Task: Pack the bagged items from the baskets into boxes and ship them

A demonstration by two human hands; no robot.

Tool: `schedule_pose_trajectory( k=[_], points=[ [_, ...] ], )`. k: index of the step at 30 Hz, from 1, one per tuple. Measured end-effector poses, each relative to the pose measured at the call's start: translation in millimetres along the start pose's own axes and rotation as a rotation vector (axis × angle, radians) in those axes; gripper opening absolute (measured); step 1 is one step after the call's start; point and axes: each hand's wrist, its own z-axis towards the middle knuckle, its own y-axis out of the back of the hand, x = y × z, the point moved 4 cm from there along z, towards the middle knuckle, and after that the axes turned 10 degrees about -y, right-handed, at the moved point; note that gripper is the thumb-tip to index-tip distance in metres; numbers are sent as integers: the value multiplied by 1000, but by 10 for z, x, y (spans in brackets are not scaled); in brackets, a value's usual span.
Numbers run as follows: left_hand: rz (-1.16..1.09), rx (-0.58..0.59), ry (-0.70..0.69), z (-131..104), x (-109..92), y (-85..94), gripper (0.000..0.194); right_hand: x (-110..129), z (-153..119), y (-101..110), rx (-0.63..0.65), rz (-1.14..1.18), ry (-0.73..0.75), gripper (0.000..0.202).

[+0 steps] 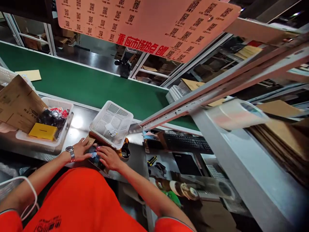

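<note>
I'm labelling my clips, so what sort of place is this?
Probably a warehouse packing station: there's a long green conveyor belt, a white perforated basket beside it, and stacked cardboard on the right.

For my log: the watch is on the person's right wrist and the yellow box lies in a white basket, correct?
Wrong wrist: the head view shows the watch on the wrist of the left hand. The yellow box does lie in a white basket.

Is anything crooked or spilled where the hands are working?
A little crooked: the white basket beyond the right hand sits turned against the green belt's edge, while the fuller basket roughly lines up. I see no spill.
</note>
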Motion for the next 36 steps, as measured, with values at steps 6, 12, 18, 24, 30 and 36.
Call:
schedule_pose_trajectory(
  k=[6, 12, 18, 24, 30, 36],
  points=[
    [63, 119, 3, 44, -47, 60, 85, -132, 499, -410, 152, 39, -181, 39],
    [-2, -42, 134, 299, 2, 171, 55, -328, 303, -375, -55, 361, -123, 40],
    [-140, -287, 448, 145, 142, -102, 75, -437, 225, -355, -36, 454, -253, 60],
    [-235, -353, 646, 58, 160, -271, 118, -222, 380, -170, 327, 487, -153, 61],
    [-336, -189, 712, 112, 101, -171, 136, -286, 295, 185, -61, 341, -306, 60],
    [-369, -201, 722, 99, 105, -147, 147, -465, -102, 59, 21, 179, -508, 70]
  ],
)
